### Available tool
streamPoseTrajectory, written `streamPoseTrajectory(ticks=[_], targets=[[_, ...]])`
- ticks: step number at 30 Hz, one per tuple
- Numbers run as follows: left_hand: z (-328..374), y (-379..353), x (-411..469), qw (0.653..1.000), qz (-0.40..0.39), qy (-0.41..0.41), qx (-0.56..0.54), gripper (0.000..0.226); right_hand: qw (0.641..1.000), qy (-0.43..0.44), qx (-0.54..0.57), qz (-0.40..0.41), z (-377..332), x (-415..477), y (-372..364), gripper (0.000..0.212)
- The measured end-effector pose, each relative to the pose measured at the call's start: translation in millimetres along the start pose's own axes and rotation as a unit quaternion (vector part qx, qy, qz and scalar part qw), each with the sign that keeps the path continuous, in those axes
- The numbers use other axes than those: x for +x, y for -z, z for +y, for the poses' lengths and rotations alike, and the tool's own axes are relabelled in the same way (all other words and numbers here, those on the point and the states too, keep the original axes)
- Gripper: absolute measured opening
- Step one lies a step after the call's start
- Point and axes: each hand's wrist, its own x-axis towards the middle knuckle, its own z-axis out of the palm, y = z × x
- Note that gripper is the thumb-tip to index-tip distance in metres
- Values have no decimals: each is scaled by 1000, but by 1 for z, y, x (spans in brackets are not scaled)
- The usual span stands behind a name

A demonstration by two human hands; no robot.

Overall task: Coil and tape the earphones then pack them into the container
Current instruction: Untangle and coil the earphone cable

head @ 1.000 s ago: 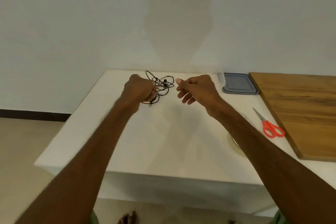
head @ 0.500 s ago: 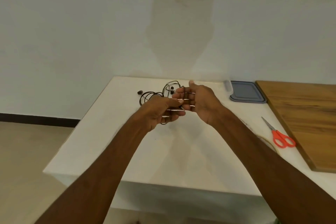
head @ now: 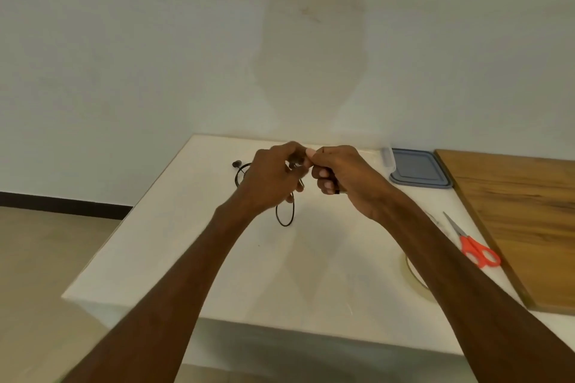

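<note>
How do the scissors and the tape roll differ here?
The scissors are red-handled and fully in view; the tape roll is pale and partly hidden by the right forearm. The scissors lie nearer the wooden board than the tape roll. Both lie untouched on the table.

Earphones: thin black wired earphones (head: 283, 224), cable loosely tangled, not coiled.
Earphones, hold: gripped between left hand (head: 270, 180) and right hand (head: 345, 177), above the far part of the white table (head: 186, 242).
Cable: one loop hangs below the left hand.
Earbud: one black earbud (head: 237, 163) shows left of the left hand.
Tape: clear roll of tape (head: 412, 274), flat on the table, partly hidden by the right forearm.
Container: clear plastic container (head: 388, 158) with grey-blue rectangular lid (head: 418, 169), at the far right of the table; whether the lid is fitted on, unclear.
</note>
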Motion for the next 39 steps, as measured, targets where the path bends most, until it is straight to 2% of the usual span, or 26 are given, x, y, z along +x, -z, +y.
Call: streamPoseTrajectory(ticks=[3,5,7,10,12,16,18,20,21,23,25,26,27,29,31,32,34,36,38,39], targets=[[-4,-4,3,992,108,-35,49,5,998,-32,-47,-37,0,-2,7,49],[-4,-3,5,974,166,-88,123,15,990,-60,-97,-82,2,-3,7,53],[-3,-6,6,968,183,-108,131,18,986,-68,-92,-120,1,-4,8,51],[-4,-14,5,987,119,-58,90,9,985,-20,71,-156,-9,-2,14,41],[-5,-20,1,987,38,-36,149,9,971,16,188,-148,-16,1,18,33],[-3,-34,-9,975,-45,-59,207,13,957,66,281,-29,-14,9,16,32],[-2,-34,-11,972,-75,-74,210,14,968,92,224,67,-8,15,13,32],[-3,-28,-12,976,-86,-72,185,15,976,128,52,167,-1,20,10,29],[-4,-23,-11,981,-76,-67,167,16,965,153,-56,203,3,22,9,27],[-6,-11,-9,987,-34,-58,143,16,912,199,-286,216,11,23,9,25],[-11,5,-5,989,17,-56,133,14,826,200,-498,173,15,20,8,23],[-15,14,-3,987,43,-57,141,14,797,186,-556,146,16,19,7,26],[-18,23,-1,984,67,-58,154,14,792,162,-576,119,17,18,5,31],[-25,40,1,980,95,-45,169,13,842,91,-528,65,15,17,3,44],[-34,55,0,973,111,2,204,8,885,50,-461,33,12,18,4,55],[-38,62,-2,962,104,34,249,12,893,49,-446,23,10,19,5,57],[-42,72,-4,948,69,87,299,38,899,61,-434,17,6,20,8,56],[-38,80,-3,968,73,95,222,48,893,74,-443,37,7,22,10,51],[-28,84,-1,991,110,70,30,42,874,79,-474,74,8,22,6,48],[-22,83,0,989,123,51,-60,39,864,83,-488,88,9,21,3,46]])
